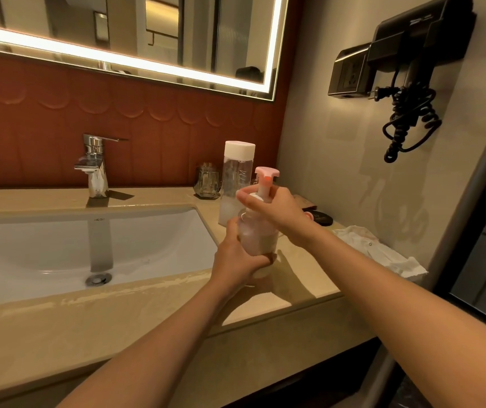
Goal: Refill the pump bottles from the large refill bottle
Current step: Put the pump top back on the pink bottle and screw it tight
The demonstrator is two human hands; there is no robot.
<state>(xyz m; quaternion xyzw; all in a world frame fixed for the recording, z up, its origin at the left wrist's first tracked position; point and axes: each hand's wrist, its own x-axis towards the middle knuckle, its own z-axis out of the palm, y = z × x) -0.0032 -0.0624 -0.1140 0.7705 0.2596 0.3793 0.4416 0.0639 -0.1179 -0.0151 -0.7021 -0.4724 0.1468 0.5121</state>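
A clear pump bottle (255, 235) with a pink pump head (266, 173) stands on the beige counter (280, 301), right of the sink. My left hand (237, 256) grips its lower body from the left. My right hand (274, 214) holds the white collar below the pump head, fingers curled round it. Just behind stands the tall clear refill bottle (237, 178) with a white cap on, a little pale liquid at its bottom.
A white sink (82, 248) with a chrome tap (96, 166) fills the left. A glass tumbler (206, 181) stands by the red wall. Dark small items (319, 217) and a crumpled white cloth (380, 251) lie at the right. A hairdryer (412, 69) hangs on the wall.
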